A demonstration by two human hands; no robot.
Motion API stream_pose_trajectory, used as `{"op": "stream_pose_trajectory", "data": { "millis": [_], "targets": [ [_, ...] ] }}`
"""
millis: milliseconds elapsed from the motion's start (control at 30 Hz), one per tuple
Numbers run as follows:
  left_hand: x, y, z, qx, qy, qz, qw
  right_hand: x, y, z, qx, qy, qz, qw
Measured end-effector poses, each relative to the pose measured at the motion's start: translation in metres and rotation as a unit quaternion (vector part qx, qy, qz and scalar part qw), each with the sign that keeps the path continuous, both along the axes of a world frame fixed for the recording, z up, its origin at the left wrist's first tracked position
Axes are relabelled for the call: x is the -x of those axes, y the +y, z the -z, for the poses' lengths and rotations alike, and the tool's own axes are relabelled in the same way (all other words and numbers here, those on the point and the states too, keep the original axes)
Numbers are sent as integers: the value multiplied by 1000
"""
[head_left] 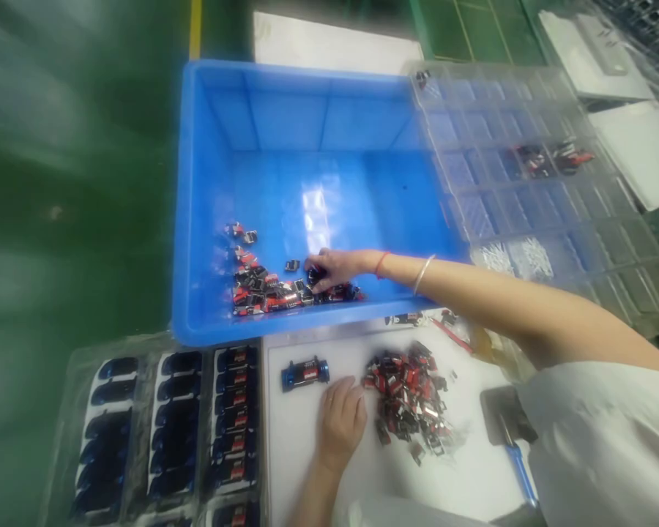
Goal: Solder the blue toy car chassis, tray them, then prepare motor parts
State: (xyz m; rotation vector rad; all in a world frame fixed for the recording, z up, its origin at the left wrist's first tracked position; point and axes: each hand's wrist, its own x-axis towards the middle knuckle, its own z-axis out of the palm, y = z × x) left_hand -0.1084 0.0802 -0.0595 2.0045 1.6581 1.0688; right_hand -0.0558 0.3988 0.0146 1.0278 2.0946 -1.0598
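Observation:
My right hand (334,269) reaches down into a large blue bin (313,329), its fingers curled round small black-and-red parts at the near wall. More of these black-and-red parts (258,285) lie heaped in the bin's near left corner. On the white work surface (302,439) my left hand (342,421) lies flat, fingers stretched out and holding nothing. Just beyond its fingertips is a dark blue cylindrical piece (305,374) with a red-and-black part on it. Right of that hand spreads a loose pile of black-and-red parts (409,391).
At the lower left, a clear tray (143,439) holds rows of dark blue pieces. A clear compartment tray (527,154) reaches from the bin's right side, with some parts and small white pieces (519,258) in it. A blue-handled tool (521,472) lies near my right sleeve.

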Motion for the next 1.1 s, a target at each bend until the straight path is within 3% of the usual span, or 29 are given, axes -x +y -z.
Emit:
{"op": "stream_pose_trajectory", "data": {
  "millis": [300, 500, 700, 900, 1100],
  "targets": [
    [-2, -1, -3, -7, 1, -12, 1000, -6, 10, -18, -40, 19, -2, 999],
    [-4, -3, -1, -4, -5, -26, 1000, -25, 23, -5, -65, -14, 23, 998],
    [-5, -4, 2, -9, -12, -29, 999, -42, 14, 10, -13, -27, 53, 998],
    [-5, -3, 1, -9, -17, -33, 999, -51, -8, 7, 52, -25, 84, 995],
    [-5, -2, 0, -7, -22, -34, 999, -52, -27, 15, 94, 50, 136, 985]
  ]
}}
